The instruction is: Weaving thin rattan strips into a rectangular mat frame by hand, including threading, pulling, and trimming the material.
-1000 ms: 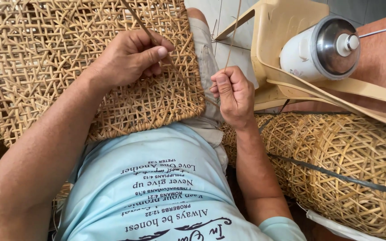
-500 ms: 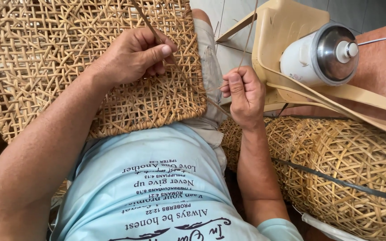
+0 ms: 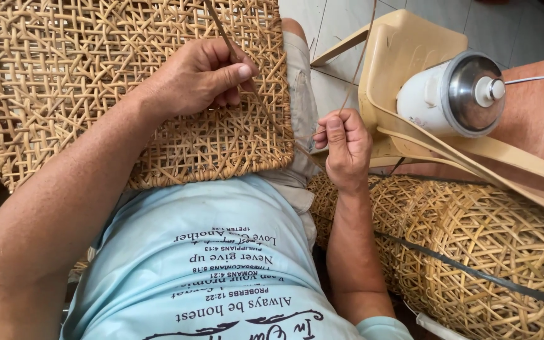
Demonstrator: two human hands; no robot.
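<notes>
While the woven rattan panel (image 3: 127,94) rests on the lap | left hand (image 3: 196,75) pinches a strand (image 3: 221,31) against it | right hand (image 3: 345,148) grips the thin strip (image 3: 363,50), mid-weave | next, likely pull taut.

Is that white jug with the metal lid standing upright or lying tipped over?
Tipped over. The white jug lies on its side on the beige plastic chair, and its metal lid faces sideways to the right, not up.

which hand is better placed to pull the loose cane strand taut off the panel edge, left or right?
Right, probably. The right hand is off the woven panel's edge, pinching the thin strand with free room beside it. The left hand rests on the weave, pinching a strand there, better placed to steady it.
</notes>
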